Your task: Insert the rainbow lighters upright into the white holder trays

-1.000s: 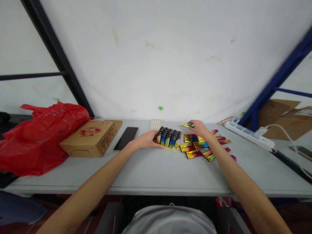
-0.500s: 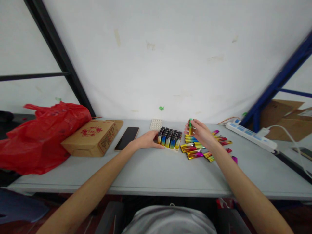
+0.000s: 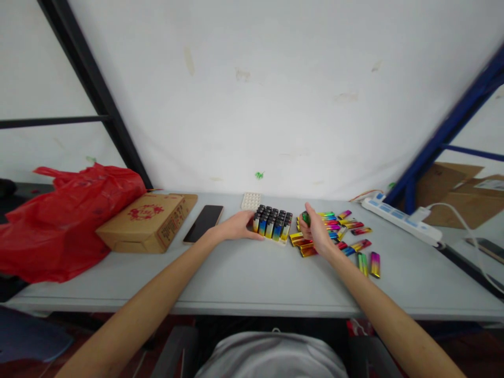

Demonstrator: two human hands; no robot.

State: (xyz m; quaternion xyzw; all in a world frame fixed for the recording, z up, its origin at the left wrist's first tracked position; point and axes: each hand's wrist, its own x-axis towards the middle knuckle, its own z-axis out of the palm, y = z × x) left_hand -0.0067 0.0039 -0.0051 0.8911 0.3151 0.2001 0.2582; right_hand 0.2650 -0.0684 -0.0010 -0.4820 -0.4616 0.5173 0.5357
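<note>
Upright lighters with black tops [image 3: 270, 224] stand in rows in a pale holder [image 3: 280, 242]. My left hand [image 3: 237, 226] grips the left end of this block, its thumb in front and its fingers behind. To the right, my right hand [image 3: 316, 231] is closed around a green lighter [image 3: 306, 217], thumb pointing up; most of that lighter is hidden by the fingers. Loose shiny lighters [image 3: 360, 245] in yellow, red, blue, green and purple lie scattered under and beyond my right hand. One purple and yellow lighter [image 3: 375, 264] lies nearest the front.
Behind the block, a pale pitted tray [image 3: 251, 200] lies near the wall. On the left are a phone [image 3: 203, 223], a cardboard box [image 3: 145, 220] and a red plastic bag [image 3: 74, 220]. A white power strip [image 3: 401, 220] with a cable lies at the right.
My right hand has turned and closed more tightly around the lighter, which stood upright in the fingertips before. More loose lighters show at the right. My left hand keeps its grip on the block.
</note>
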